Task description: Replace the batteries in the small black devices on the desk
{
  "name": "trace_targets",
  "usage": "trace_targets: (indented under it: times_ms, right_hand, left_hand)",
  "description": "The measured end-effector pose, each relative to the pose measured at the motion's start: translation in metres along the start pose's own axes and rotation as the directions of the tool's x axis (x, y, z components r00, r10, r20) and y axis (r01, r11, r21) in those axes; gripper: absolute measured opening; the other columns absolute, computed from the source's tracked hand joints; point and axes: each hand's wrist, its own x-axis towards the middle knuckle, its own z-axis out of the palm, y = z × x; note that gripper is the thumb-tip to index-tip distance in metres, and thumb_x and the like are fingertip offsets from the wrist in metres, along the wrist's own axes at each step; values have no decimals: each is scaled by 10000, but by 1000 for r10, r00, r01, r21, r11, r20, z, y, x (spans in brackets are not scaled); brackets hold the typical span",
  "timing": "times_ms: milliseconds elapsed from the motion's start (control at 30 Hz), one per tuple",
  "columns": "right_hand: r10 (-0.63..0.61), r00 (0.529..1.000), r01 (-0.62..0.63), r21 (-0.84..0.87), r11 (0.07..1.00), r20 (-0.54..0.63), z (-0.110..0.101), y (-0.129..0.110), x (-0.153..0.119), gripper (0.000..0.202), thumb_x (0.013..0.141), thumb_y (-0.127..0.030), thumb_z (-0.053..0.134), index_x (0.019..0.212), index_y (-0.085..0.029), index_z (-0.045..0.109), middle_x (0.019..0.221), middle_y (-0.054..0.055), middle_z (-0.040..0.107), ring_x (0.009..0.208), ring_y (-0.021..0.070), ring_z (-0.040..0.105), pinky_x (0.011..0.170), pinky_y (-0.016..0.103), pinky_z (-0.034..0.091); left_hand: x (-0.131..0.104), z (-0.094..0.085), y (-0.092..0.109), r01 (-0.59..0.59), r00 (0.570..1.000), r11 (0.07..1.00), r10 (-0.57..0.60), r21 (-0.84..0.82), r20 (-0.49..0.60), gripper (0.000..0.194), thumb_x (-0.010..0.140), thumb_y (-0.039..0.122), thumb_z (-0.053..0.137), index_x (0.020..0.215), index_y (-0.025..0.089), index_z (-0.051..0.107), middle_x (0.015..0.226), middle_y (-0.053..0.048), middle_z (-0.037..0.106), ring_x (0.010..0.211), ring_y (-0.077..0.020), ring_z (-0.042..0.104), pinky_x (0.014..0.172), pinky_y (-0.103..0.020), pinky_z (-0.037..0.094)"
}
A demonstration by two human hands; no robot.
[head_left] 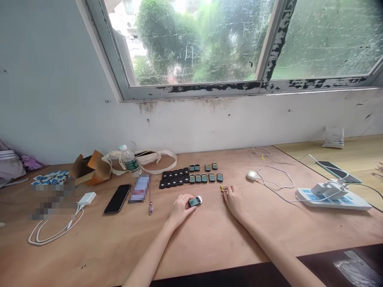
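My left hand [180, 209] grips a small module [194, 202] between thumb and fingers, just above the table. It has a grey-green screen-like face and a bright round end. To the right, my right hand [234, 201] rests on the tabletop, its bent fingers closed at a few small yellow-tipped pieces [223, 187], whose kind is too small to make out. Ahead of both hands, several similar screen-faced modules [204, 178] lie in two rows. Left of them sit rows of small black rounded cases [174, 182], each with a pale mark.
Left of my hands lie a screwdriver [151, 207], a black phone [117, 199], a lit phone [139, 188] and a white charger [87, 198]. Behind them stand a water bottle [131, 160] and an open cardboard box [91, 169]. A power strip [333, 199] with cables occupies the right side.
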Motion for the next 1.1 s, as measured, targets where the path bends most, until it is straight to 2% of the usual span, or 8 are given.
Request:
trace_targets:
  times_ms: [167, 367, 433, 533, 600, 667, 867, 1100]
  right_hand:
    - [64, 997, -67, 87, 994, 37, 1, -6, -2, 214, 902, -296, 385, 833, -195, 561, 907, 111, 531, 822, 248, 529, 713, 365, 447]
    - [-40, 992, -12, 407, 913, 120, -5, -30, -4, 239, 896, -371, 422, 813, -214, 583, 834, 76, 610, 796, 232, 563, 711, 357, 457]
    - [-12, 983, -93, 555, 827, 183, -2, -46, 0, 243, 865, -413, 483, 810, -209, 604, 782, 59, 638, 713, 208, 575, 663, 340, 467]
    - [50, 950, -275, 755, 596, 308, 7, -75, 11, 286, 769, -467, 605, 785, -182, 634, 757, 60, 674, 681, 196, 607, 640, 324, 490]
    - [71, 927, -360, 817, 452, 369, 13, -90, 17, 323, 698, -476, 668, 782, -164, 654, 751, 67, 688, 686, 198, 624, 641, 320, 498]
    - [67, 919, -382, 838, 390, 388, 18, -100, 20, 340, 648, -471, 706, 772, -156, 675, 736, 65, 691, 663, 188, 622, 619, 307, 493]
    - [83, 896, -433, 818, 379, 436, 17, -102, 14, 357, 672, -502, 673, 760, -157, 700, 608, 20, 655, 453, 123, 508, 443, 254, 394]
    - [101, 945, -314, 778, 545, 310, 7, -105, 9, 311, 712, -479, 652, 721, -169, 660, 675, 30, 658, 591, 150, 542, 559, 264, 428]
  left_hand:
    - [-1, -1, -4, 10, 1000, 1000, -10, -10, -22, 184, 745, 303, 681, 907, 226, 644, 969, -34, 679, 922, -231, 573, 800, -345, 457]
    - [-3, -7, -4, 27, 1000, 998, -28, -52, -14, 136, 744, 294, 679, 861, 225, 665, 979, -38, 688, 913, -224, 592, 815, -344, 464]
    - [-3, -7, -3, 30, 999, 998, -31, -55, -17, 123, 746, 289, 678, 852, 227, 672, 984, -38, 691, 919, -224, 595, 814, -344, 468]
    - [-3, -6, -4, 16, 1000, 999, -17, -42, -15, 82, 758, 284, 671, 814, 226, 683, 989, -37, 697, 936, -224, 593, 815, -345, 473]
    - [-2, -5, -6, -3, 1000, 1000, 3, -27, -13, 69, 767, 283, 666, 794, 223, 687, 988, -39, 698, 937, -222, 593, 812, -342, 476]
    - [-2, -5, -7, -22, 1000, 1000, 22, -8, -14, 69, 776, 279, 657, 792, 222, 692, 992, -42, 697, 935, -221, 594, 810, -341, 479]
    - [-1, -3, -6, -51, 998, 997, 52, 59, -20, 59, 791, 253, 649, 775, 220, 695, 970, -35, 699, 897, -212, 598, 807, -341, 478]
    - [-1, 1, -12, -62, 997, 996, 65, 67, -35, 55, 781, 267, 665, 782, 219, 693, 980, -32, 700, 885, -209, 599, 796, -335, 477]
